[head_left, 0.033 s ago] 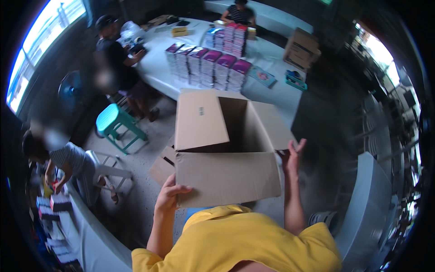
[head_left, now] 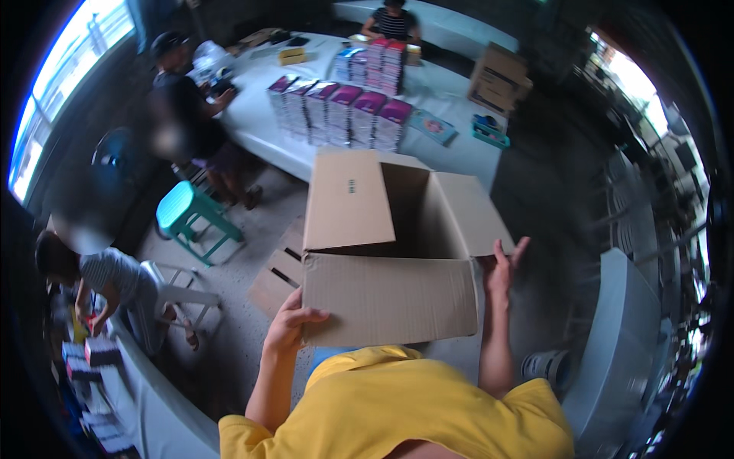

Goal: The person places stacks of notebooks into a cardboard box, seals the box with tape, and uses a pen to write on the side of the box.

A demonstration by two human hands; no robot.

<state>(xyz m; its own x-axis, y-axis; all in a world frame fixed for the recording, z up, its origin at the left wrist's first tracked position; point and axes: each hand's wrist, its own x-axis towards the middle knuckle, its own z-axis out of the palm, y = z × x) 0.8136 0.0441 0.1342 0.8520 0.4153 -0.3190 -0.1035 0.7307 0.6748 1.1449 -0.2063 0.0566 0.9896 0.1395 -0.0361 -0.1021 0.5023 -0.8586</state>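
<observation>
In front of me is a brown cardboard box [head_left: 390, 298] with its top flaps folded outward, so its dark inside shows. My left hand [head_left: 294, 317] grips the lower left corner of the flap nearest me, thumb on top and fingers underneath. By the outer corner of the right flap [head_left: 474, 214] is my right hand [head_left: 501, 271], palm up with fingers spread, close against the flap's edge. Whether those fingers bear any of the box's weight, I cannot tell. The box's floor is hidden from this angle.
Beyond the box, a white-covered table [head_left: 260, 115] bears several stacks of purple-covered books [head_left: 344, 115]. A closed carton [head_left: 493, 76] stands at its right end. On the left are a turquoise stool [head_left: 187, 206] and flattened cardboard [head_left: 275, 279]. Three other people work around the room.
The box has shifted slightly right in view and its right flap shows more fully. My right hand has moved a little to the right. The left hand keeps its grip.
</observation>
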